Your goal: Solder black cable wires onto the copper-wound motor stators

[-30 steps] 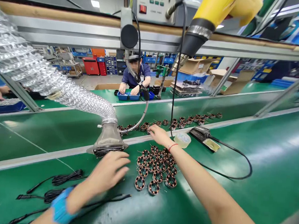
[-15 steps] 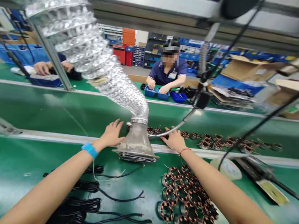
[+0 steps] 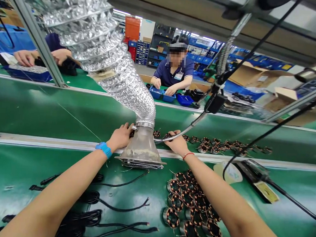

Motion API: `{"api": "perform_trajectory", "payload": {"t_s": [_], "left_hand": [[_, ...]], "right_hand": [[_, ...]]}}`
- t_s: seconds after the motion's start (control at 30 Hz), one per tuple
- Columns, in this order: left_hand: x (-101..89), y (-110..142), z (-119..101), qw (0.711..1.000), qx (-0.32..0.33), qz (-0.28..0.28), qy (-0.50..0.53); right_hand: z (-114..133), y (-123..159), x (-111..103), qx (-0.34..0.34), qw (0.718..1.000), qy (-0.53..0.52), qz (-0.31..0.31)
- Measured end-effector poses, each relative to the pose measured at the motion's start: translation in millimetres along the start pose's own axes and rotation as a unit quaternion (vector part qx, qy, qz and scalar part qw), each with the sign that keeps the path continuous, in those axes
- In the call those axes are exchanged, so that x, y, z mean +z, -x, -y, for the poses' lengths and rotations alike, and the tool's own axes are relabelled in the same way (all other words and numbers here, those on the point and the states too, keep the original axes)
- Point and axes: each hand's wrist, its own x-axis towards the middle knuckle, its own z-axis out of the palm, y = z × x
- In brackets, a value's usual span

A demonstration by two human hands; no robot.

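Observation:
My left hand [image 3: 121, 136] reaches to the ledge behind the metal fume hood [image 3: 144, 146]. Its bent fingers close around a copper-wound stator [image 3: 132, 133] at the left end of a row; the hood hides the thumb. On the hood's other side, my right hand [image 3: 178, 143] has its thumb and fingers round another stator [image 3: 168, 136]. A further stator [image 3: 156, 134] sits between the two hands, close to the hood neck. Below my right forearm stands a cluster of stators [image 3: 187, 199] on the green bench. Bundled black cables [image 3: 89, 215] lie below my left forearm.
A silver foil duct [image 3: 118, 70] runs down to the hood. A flexible metal arm [image 3: 193, 124] crosses by my right hand. More stators [image 3: 220, 144] line the ledge rightward. A black tool holder [image 3: 250, 173] lies at right. Across the bench, a co-worker [image 3: 173, 71] handles blue trays.
Both hands' fingers, spread before, have bent in around stators on the ledge. My left hand is nearer the hood. The view has shifted and tilted slightly.

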Motion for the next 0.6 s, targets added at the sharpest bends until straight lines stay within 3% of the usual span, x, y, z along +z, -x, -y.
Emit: {"api": "perform_trajectory", "payload": {"t_s": [0.17, 0.33, 0.5, 0.6], "left_hand": [[2.8, -3, -8, 1.0, -0.012, 0.004, -0.016], [4.9, -11, 7, 1.0, -0.029, 0.005, -0.01], [6.4, -5, 20, 0.998, -0.055, 0.006, -0.008], [11.1, -3, 17, 0.995, -0.098, -0.009, -0.013]], "right_hand": [[-6, 40, -18, -0.027, 0.999, -0.028, 0.032], [-8, 92, -31, -0.118, 0.988, -0.021, 0.099], [-12, 107, -44, -0.156, 0.964, -0.055, 0.207], [-9, 113, -50, -0.137, 0.969, -0.035, 0.203]]}}
